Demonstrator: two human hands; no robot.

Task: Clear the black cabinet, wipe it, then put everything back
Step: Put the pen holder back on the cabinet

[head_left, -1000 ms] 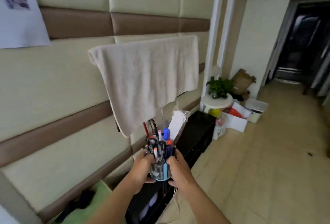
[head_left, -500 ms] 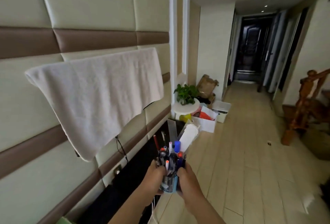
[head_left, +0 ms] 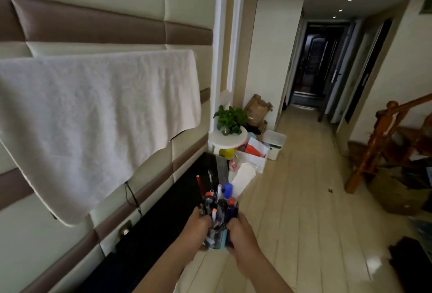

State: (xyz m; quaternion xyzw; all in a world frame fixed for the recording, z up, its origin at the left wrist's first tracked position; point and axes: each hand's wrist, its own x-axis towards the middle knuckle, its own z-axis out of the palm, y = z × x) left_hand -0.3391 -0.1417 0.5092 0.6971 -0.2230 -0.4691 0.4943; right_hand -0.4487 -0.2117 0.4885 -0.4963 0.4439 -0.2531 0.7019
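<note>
A clear and blue pen holder (head_left: 217, 237) crammed with several pens, markers and a ruler sits between my two hands. My left hand (head_left: 196, 230) grips its left side and my right hand (head_left: 240, 234) grips its right side. I hold it over the front edge of the long black cabinet (head_left: 163, 222), which runs along the padded wall on the left. The cabinet top looks bare and dark. A white towel (head_left: 93, 124) hangs on the wall above the cabinet.
A round white side table (head_left: 229, 139) with a green plant (head_left: 230, 118) stands beyond the cabinet's far end, beside white boxes and a bin (head_left: 275, 140). Pale floorboards stretch toward a dark hallway door. A wooden stair railing (head_left: 378, 138) and dark clutter lie at right.
My view has swung right and along the cabinet toward the hallway. Both hands keep their grip on the pen holder, which now sits lower in view, by the cabinet's front edge.
</note>
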